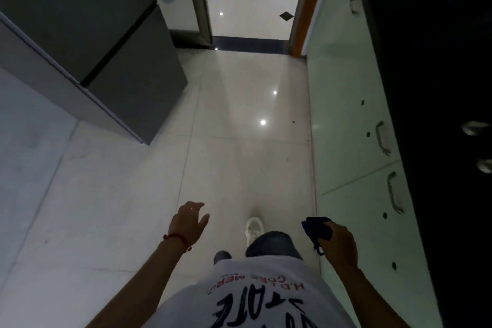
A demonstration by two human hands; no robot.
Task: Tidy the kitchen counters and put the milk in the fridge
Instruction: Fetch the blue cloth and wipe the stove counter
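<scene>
Head view, looking down at a glossy tiled floor in a narrow kitchen aisle.

Left hand: fingers loose and spread, holding nothing, hanging over the floor. Red thread on that wrist.

Right hand: fingers curled round a dark blue cloth, bunched up, a bit of it dangling below the fist. Hand sits just beside the cabinet fronts on the right.

Hands well apart, 1 on each side of the body.

Fridge: dark grey, upper left, doors closed, standing on the floor left of the aisle. Milk: can't spot it anywhere in view.

Right side: pale cabinets with metal handles, dark counter above them. 2 pale blurred items on the counter at the right edge, too smeared to identify.

Ahead: open doorway with an orange frame edge on the right, brighter tiled floor with black diamond insets beyond.

Bottom: white T-shirt with printed lettering, jeans, 1 white shoe on the floor between the hands.
</scene>
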